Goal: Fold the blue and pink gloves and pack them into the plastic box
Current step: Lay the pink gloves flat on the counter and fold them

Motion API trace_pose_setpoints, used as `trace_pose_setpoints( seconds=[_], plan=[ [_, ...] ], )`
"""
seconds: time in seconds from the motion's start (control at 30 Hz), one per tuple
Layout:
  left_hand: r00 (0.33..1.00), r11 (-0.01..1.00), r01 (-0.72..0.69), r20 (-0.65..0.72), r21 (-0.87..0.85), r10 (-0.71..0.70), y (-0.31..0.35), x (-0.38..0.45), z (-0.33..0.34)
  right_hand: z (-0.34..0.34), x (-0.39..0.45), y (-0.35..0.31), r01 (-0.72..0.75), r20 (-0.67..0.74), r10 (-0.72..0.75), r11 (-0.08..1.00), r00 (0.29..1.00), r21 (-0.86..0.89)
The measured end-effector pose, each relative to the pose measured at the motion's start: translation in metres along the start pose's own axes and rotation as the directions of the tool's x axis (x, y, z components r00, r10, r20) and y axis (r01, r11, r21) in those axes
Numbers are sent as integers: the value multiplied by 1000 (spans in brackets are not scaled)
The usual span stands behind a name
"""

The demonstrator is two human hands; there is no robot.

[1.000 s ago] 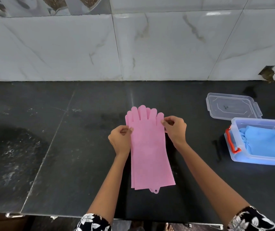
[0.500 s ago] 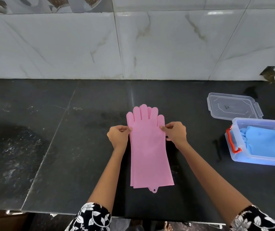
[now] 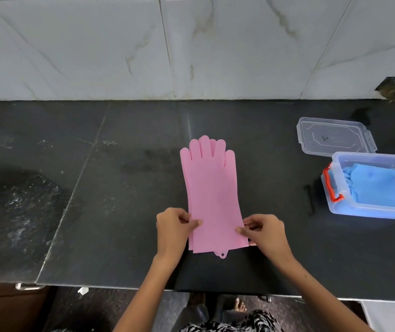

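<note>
Pale marble tiles back a dark stone bench [image 3: 95, 212], where the stacked pink gloves [image 3: 212, 188] lie flat at centre, fingers toward twelve o'clock, laid out so they can be folded. The left hand [image 3: 173, 227] and right hand [image 3: 263, 232] each pinch a cuff edge, at nine and three o'clock, probably to lift it over. At three o'clock the plastic box [image 3: 369, 212] already holds the folded blue gloves [image 3: 378, 188], its lid [image 3: 335, 136] set aside just behind.
</note>
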State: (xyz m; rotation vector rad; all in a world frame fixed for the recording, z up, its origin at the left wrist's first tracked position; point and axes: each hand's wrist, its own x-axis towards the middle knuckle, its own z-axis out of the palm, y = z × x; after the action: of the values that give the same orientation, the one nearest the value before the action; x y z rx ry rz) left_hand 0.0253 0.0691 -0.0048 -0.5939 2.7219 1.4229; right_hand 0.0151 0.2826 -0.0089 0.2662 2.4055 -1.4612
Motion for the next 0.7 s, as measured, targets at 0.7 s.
trace_pose_setpoints(
  seconds=[0.7],
  plan=[
    [993,955,-65,-79,288,91,8,-14,13,-1,-11,0,42,-99,-55,991,994,-127]
  ],
)
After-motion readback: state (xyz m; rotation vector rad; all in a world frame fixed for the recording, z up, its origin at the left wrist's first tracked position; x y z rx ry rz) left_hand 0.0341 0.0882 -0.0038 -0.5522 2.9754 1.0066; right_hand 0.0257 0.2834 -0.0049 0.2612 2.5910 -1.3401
